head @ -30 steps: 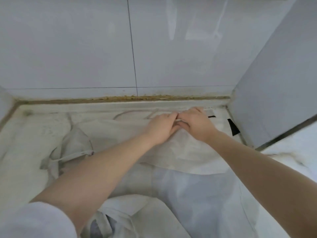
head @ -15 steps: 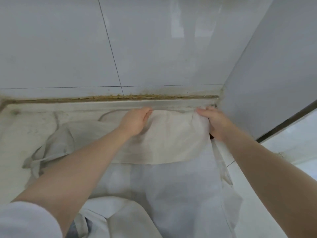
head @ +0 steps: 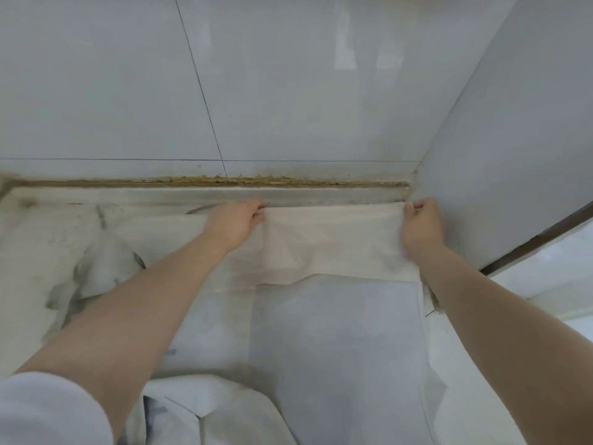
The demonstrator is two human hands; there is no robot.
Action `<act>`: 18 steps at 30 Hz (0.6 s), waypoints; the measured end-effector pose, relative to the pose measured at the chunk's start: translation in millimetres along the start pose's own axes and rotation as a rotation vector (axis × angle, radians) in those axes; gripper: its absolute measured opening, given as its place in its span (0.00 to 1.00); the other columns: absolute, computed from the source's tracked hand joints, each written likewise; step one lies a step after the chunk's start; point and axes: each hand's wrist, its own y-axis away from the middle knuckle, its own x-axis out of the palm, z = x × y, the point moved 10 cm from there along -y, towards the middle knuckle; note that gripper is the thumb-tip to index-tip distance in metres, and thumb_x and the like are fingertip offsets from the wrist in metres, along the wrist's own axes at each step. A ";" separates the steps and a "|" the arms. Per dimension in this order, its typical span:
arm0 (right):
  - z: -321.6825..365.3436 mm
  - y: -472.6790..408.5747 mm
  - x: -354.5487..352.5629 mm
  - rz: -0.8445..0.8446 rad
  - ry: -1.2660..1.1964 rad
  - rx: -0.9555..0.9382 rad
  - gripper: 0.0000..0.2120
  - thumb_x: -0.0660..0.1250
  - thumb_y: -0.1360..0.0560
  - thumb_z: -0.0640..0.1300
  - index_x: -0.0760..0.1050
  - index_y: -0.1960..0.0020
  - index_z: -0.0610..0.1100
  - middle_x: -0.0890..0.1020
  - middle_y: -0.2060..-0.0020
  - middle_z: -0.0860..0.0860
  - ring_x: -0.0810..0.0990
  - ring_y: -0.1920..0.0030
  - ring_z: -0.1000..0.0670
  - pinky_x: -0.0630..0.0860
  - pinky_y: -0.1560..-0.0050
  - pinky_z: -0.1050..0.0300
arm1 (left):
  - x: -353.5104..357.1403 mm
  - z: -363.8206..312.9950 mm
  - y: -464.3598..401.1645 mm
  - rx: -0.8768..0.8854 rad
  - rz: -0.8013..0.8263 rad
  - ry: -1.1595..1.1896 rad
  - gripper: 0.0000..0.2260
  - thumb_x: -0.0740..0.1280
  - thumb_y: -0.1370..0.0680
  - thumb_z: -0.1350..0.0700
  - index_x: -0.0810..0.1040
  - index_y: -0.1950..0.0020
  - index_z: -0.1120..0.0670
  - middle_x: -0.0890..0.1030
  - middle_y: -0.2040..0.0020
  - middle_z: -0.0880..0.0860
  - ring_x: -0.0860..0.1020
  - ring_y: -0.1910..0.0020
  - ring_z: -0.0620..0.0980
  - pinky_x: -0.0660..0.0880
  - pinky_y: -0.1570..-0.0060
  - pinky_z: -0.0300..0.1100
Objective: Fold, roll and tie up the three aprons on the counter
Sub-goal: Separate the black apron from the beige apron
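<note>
Surface of pale stone runs to a tiled back wall and carries the aprons. One off-white apron lies spread at centre, its far band doubled over; a crumpled apron lies left, more cloth at the near edge. Left hand and right hand each pinch the far edge, well apart. Judged step: folding the first apron. Next move requires drawing that edge evenly toward the near hem.
</note>
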 end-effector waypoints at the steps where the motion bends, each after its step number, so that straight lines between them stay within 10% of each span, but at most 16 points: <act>1: 2.5 -0.2 3.4 0.019 0.137 -0.015 0.12 0.58 0.20 0.43 0.67 0.38 0.39 0.74 0.49 0.42 0.73 0.45 0.41 0.68 0.43 0.50 | 0.3 3.2 0.7 -0.018 -0.025 -0.006 0.19 0.58 0.19 0.55 0.64 0.28 0.54 0.69 0.30 0.57 0.67 0.32 0.57 0.64 0.37 0.48; 5: 59.9 43.8 49.5 0.133 0.468 -0.425 0.22 0.60 0.22 0.39 0.63 0.29 0.44 0.62 0.29 0.41 0.64 0.31 0.39 0.61 0.33 0.50 | 16.6 14.9 23.4 0.010 0.088 -0.053 0.27 0.59 0.20 0.59 0.52 0.23 0.52 0.50 0.23 0.53 0.50 0.25 0.55 0.51 0.29 0.50; 11: 78.5 184.4 170.2 0.831 0.785 -0.865 0.21 0.54 0.19 0.55 0.64 0.28 0.53 0.47 0.23 0.51 0.44 0.23 0.47 0.40 0.26 0.44 | 46.4 61.8 83.7 0.036 0.323 -0.248 0.25 0.59 0.21 0.58 0.56 0.24 0.54 0.51 0.24 0.55 0.51 0.25 0.57 0.52 0.29 0.48; 15: 35.8 168.4 163.7 0.627 1.223 -0.464 0.27 0.51 0.20 0.58 0.61 0.26 0.46 0.45 0.23 0.46 0.40 0.24 0.42 0.37 0.29 0.34 | 31.7 82.2 130.0 0.280 0.109 -0.187 0.18 0.60 0.24 0.51 0.73 0.36 0.58 0.74 0.41 0.58 0.73 0.41 0.59 0.69 0.44 0.50; 18: 67.5 188.0 166.9 0.527 0.863 -0.608 0.17 0.57 0.21 0.44 0.69 0.33 0.43 0.65 0.31 0.43 0.64 0.30 0.41 0.60 0.31 0.45 | 54.3 101.3 168.4 0.229 0.366 0.068 0.31 0.48 0.27 0.30 0.74 0.43 0.53 0.77 0.48 0.51 0.76 0.51 0.50 0.72 0.51 0.44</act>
